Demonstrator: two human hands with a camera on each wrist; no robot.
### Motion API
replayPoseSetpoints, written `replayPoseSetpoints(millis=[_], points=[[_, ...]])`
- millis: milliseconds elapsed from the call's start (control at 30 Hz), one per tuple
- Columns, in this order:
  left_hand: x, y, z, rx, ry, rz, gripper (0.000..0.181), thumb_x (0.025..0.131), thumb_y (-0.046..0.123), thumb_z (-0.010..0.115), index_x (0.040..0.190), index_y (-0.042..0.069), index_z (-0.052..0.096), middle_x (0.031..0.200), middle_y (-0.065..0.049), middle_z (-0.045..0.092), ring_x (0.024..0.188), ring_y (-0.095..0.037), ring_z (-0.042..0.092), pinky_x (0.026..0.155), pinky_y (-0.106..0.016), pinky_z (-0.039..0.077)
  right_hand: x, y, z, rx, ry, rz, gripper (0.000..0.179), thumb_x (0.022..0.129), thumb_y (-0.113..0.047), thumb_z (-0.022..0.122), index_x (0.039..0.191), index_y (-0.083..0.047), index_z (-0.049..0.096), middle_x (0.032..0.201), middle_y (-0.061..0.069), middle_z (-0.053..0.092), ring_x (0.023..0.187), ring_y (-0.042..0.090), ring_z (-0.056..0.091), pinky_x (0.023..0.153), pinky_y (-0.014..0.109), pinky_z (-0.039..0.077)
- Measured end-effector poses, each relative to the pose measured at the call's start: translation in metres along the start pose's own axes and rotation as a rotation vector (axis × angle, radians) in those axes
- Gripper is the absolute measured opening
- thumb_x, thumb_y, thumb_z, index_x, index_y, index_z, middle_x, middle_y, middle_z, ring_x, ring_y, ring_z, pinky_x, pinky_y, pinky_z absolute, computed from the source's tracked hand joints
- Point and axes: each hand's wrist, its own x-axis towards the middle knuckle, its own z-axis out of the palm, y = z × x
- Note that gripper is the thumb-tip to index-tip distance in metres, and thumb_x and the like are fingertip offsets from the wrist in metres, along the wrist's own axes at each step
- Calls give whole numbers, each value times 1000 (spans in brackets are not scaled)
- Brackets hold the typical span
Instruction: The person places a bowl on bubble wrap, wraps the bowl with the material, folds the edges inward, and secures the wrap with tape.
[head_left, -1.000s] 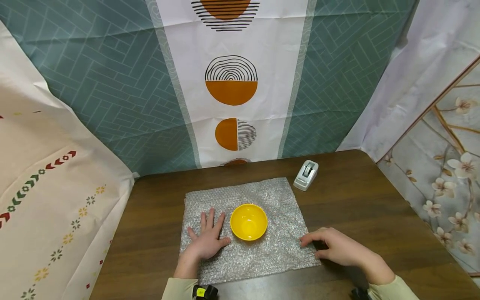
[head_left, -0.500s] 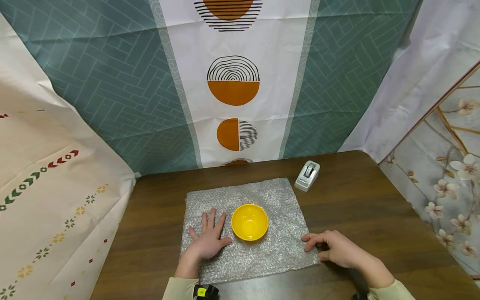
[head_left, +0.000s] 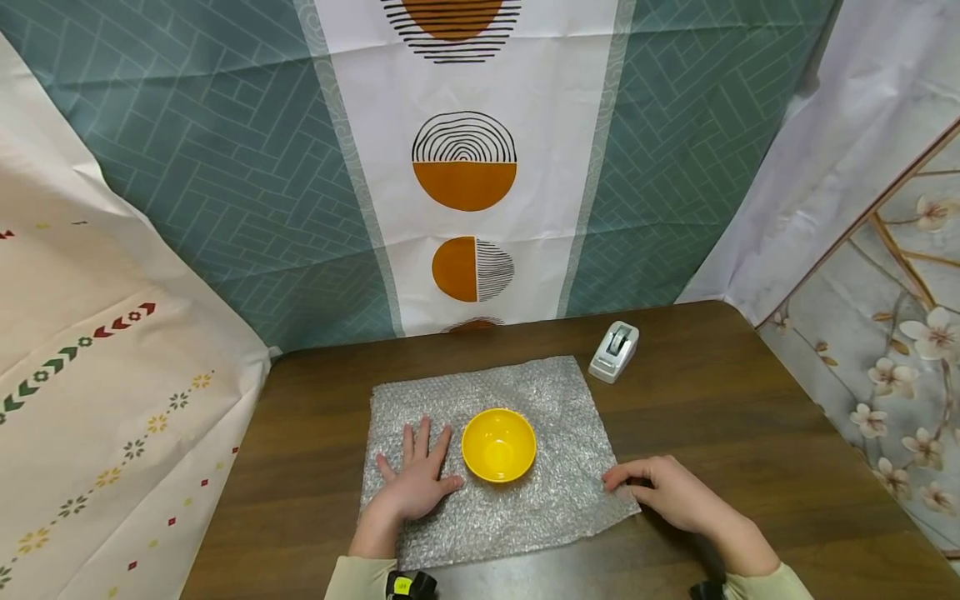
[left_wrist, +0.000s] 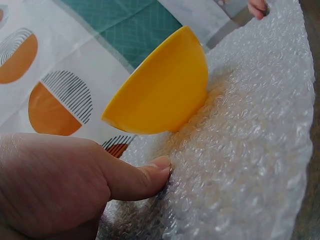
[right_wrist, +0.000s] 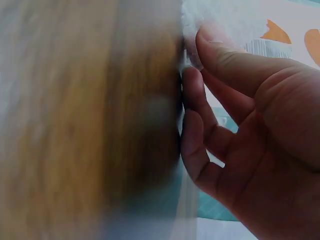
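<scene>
Right grip [head_left: 675, 496], narrow, pinches the near right corner of the wrap [head_left: 558, 500] between thumb and fingers; left grip [head_left: 414, 487], wide, lies with fingers spread on the wrap, just left of the bowl [head_left: 498, 446]. The bowl stands upright near the middle of the wrap, which lies on the bench [head_left: 712, 392]; the dispenser [head_left: 613, 352] stands near the wrap's far right corner. I judge the step in hand to be taking up the wrap's corner while my left grip steadies the rest. The next move, as I read it, calls for keeping that pinch and raising the edge toward the bowl without dragging the bowl along. Left wrist view: the bowl's slant is the camera's; I see the thumb, but not the spread fingers. Right wrist view: the bench is a blur, and I cannot make out exactly how much wrap is pinched. My left forearm hides part of the wrap's near left edge.
</scene>
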Motion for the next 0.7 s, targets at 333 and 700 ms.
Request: replayPoseSetpoints(millis=[333, 700], points=[[-9, 5, -10, 4, -32, -2, 88, 102, 43, 70, 171, 10, 25, 177, -21, -12, 158, -48, -23, 103, -84, -26, 12, -1, 8, -2, 75, 20, 5, 102, -20, 75, 101, -24, 73, 92, -17, 69, 84, 2, 63, 74, 28, 53], [-5, 8, -7, -3, -34, -9, 88, 102, 40, 70, 171, 9, 25, 177, -22, -11, 158, -49, -23, 103, -83, -26, 13, 0, 1, 78, 65, 35, 10, 100, -23, 78, 96, -21, 69, 87, -13, 68, 81, 5, 65, 74, 27, 52]])
